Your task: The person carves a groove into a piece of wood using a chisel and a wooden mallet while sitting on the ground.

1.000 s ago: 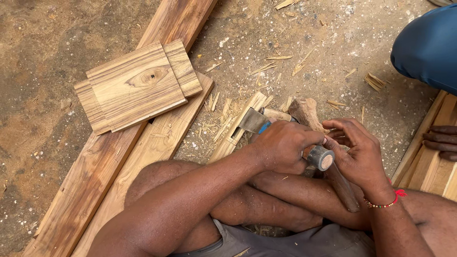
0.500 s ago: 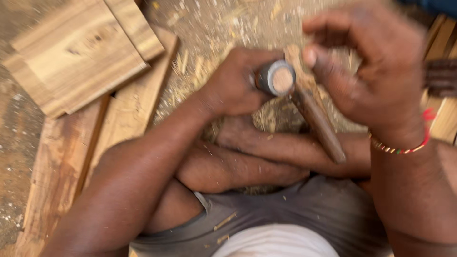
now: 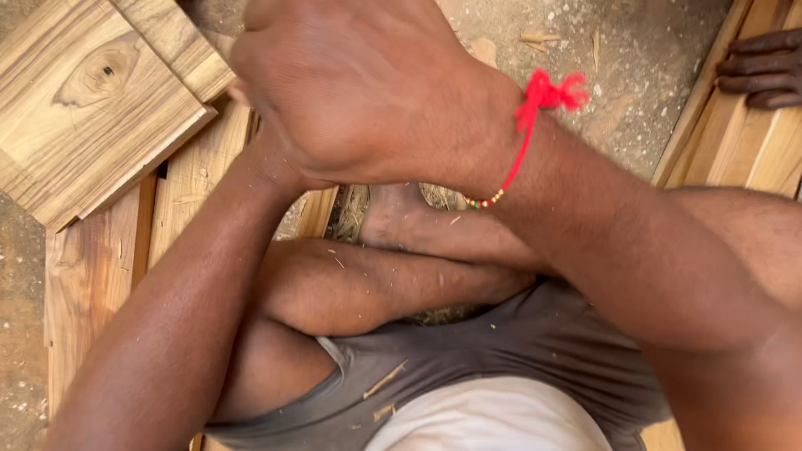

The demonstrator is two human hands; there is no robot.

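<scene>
Fingers on the right hand (image 3: 359,92) are curling inward, their hold hidden, so I cannot tell, as it is rising, now covering the left hand and hammer.

- No packages, labels, signs or screens appear anywhere in this view.
- Nothing visible carries a printed wrapper, a sticker, a tag, a notice or a display.

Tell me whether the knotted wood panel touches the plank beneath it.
Touching: the head view shows the knotted wood panel lying flat on the plank, its corner overlapping it.
</scene>
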